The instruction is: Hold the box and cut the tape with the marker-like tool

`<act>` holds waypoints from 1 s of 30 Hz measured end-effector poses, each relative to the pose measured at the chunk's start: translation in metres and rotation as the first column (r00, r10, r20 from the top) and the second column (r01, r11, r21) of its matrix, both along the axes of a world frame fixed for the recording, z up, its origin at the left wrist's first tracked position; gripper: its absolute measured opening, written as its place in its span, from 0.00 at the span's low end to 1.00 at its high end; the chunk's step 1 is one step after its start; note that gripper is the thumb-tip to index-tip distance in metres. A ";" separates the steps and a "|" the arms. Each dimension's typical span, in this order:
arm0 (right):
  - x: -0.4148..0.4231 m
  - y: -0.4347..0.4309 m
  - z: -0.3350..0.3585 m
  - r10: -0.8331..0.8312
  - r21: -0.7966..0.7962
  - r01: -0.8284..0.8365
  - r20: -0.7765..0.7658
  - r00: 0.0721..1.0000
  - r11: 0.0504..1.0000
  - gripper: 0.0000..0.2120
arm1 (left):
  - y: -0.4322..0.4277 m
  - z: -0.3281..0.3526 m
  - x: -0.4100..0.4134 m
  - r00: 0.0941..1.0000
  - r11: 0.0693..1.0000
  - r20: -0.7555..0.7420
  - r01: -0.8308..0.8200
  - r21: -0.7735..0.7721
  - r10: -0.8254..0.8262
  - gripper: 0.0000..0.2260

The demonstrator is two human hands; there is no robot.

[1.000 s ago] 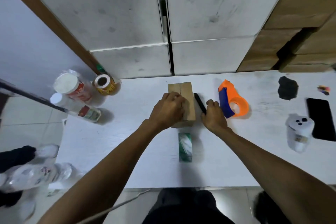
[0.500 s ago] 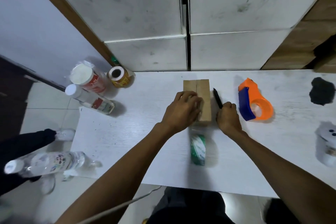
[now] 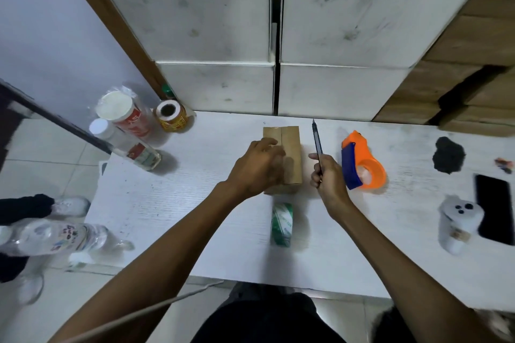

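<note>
Your work surface is a white table (image 3: 172, 217) set against stacked pale cartons. At the far left corner stand a lidded red-and-white canister (image 3: 122, 114), a white-capped bottle (image 3: 125, 143) lying tilted beside it, and a yellow tape roll (image 3: 170, 115). A clear plastic bottle (image 3: 53, 235) lies off the table's left edge. On your right sit an orange and blue tape dispenser (image 3: 362, 166), a black crumpled lump (image 3: 448, 155), a black phone (image 3: 494, 210) and a white controller-like object (image 3: 457, 221) just beside the phone. A green-and-white packet (image 3: 282, 220) lies directly in front of you, just short of the cardboard box (image 3: 291, 153); it lies between your forearms and blocks neither.

The cardboard box stands at the centre of the table, closed, with its flap seam running away from you. Nothing stands between it and the dispenser except your own right hand.

Your left hand (image 3: 257, 168) lies over the near left part of the box, fingers bent down onto its top and side, holding it in place. The box's near left corner is hidden beneath that hand.

Your right hand (image 3: 328, 175) is closed round a dark pen (image 3: 317, 142), pinching its lower end; the pen points away from you, raised, just right of the box and apart from it. Whether its tip is capped I cannot tell.
</note>
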State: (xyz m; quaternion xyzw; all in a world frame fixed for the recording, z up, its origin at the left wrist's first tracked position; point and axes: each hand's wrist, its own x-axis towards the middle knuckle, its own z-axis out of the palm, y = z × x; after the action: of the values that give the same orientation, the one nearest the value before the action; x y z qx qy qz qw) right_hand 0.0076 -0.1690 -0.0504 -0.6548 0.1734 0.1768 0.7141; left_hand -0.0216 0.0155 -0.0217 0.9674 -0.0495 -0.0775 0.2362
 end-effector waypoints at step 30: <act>-0.063 -0.009 0.018 0.286 -0.394 -0.201 0.170 0.943 0.897 0.13 | 0.000 0.015 -0.034 0.995 0.975 -0.076 -0.084 -0.206 0.069 0.12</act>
State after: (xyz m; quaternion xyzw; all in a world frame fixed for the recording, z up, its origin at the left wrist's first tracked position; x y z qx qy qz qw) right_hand -0.0552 -0.1785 -0.0324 -0.8101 0.0383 0.1544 0.5642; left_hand -0.0556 0.0159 -0.0067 0.9352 -0.0119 -0.0957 0.3407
